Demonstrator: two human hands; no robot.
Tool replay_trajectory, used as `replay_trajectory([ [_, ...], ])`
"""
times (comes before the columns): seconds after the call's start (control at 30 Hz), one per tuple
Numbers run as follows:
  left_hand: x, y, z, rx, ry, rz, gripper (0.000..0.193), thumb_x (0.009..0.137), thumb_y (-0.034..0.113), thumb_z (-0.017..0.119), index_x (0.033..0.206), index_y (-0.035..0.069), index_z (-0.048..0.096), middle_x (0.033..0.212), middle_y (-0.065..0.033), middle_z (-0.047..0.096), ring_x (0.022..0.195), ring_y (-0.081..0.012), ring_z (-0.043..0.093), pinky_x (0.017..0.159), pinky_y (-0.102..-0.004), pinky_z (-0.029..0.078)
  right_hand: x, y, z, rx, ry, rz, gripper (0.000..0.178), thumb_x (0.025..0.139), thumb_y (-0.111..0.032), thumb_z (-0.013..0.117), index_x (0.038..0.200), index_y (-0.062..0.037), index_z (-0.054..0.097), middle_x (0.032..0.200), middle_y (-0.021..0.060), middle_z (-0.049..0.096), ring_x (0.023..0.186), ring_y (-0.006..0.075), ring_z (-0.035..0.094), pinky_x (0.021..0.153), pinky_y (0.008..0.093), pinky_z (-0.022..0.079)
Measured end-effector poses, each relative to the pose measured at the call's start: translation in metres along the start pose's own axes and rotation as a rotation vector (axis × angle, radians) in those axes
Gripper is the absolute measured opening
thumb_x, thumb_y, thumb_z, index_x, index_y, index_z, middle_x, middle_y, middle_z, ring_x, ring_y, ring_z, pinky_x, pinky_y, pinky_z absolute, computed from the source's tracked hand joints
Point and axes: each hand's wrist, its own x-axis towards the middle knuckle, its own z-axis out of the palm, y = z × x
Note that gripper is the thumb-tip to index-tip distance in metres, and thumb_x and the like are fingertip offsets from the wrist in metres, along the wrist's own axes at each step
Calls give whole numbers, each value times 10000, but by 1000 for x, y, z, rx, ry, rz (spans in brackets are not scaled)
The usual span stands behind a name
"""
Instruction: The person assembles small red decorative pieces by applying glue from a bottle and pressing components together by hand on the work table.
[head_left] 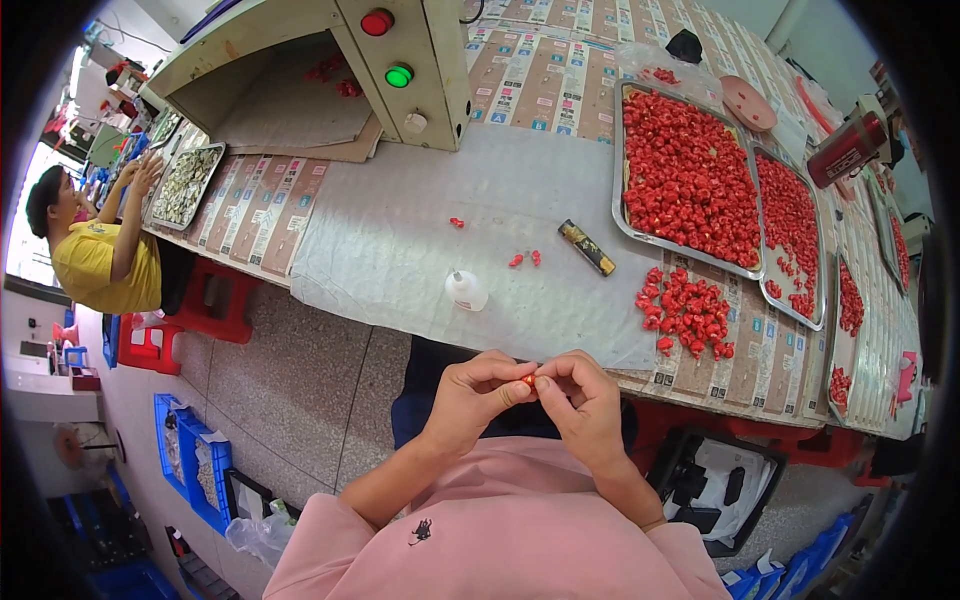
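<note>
Close to my body, just off the table's front edge, my left hand [473, 400] and my right hand [582, 405] meet with fingertips pinched on one small shiny red piece [530, 380]. Most of that piece is hidden by the fingers, so its exact kind does not show. On the pale sheet beyond stand a small white squeeze bottle [467, 292] and, lying at a slant, a dark cylinder with gold patterning [587, 248]. A few loose red pieces [516, 261] lie between them. To the right is a loose heap of similar red pieces [690, 315].
A large metal tray [690, 254] heaped with red pieces sits at the right, more trays beyond it. A beige machine [420, 70] with red and green lights stands at the back left. A person in yellow [105, 262] works at far left, near red stools [215, 300].
</note>
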Motion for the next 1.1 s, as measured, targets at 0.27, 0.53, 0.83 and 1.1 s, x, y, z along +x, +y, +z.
replay_trajectory([
  [0.27, 3, -6, -2, 49, -20, 11, 195, 805, -19, 648, 994, 18, 674, 939, -79, 602, 872, -177, 612, 804, -308, 553, -1, 3, -4, -38, 22, -19, 48, 824, -5, 598, 871, 6, 595, 835, 70, 578, 732, 134, 631, 640, 235, 477],
  [0.53, 2, -3, 1, 35, -30, -10, 208, 793, -34, 660, 992, 24, 684, 941, -53, 605, 864, -124, 588, 805, -242, 503, -1, 3, -7, -118, 32, -88, 60, 804, -11, 616, 859, -2, 597, 821, 75, 591, 689, 146, 620, 624, 247, 474],
  [0.83, 1, -4, 2, 31, -47, -10, 218, 792, -39, 659, 999, 23, 681, 947, -57, 603, 879, -129, 589, 813, -246, 501, -4, 4, -9, -114, 22, -82, 71, 800, -10, 618, 867, -1, 596, 827, 76, 590, 699, 142, 608, 627, 245, 477],
  [1.1, 0, -5, 2, 38, -42, 0, 215, 792, -38, 660, 996, 26, 682, 946, -54, 603, 868, -124, 584, 804, -242, 500, -6, 2, -12, -129, -14, -85, 61, 813, 14, 599, 874, 15, 589, 852, 69, 571, 728, 120, 595, 645, 225, 471],
])
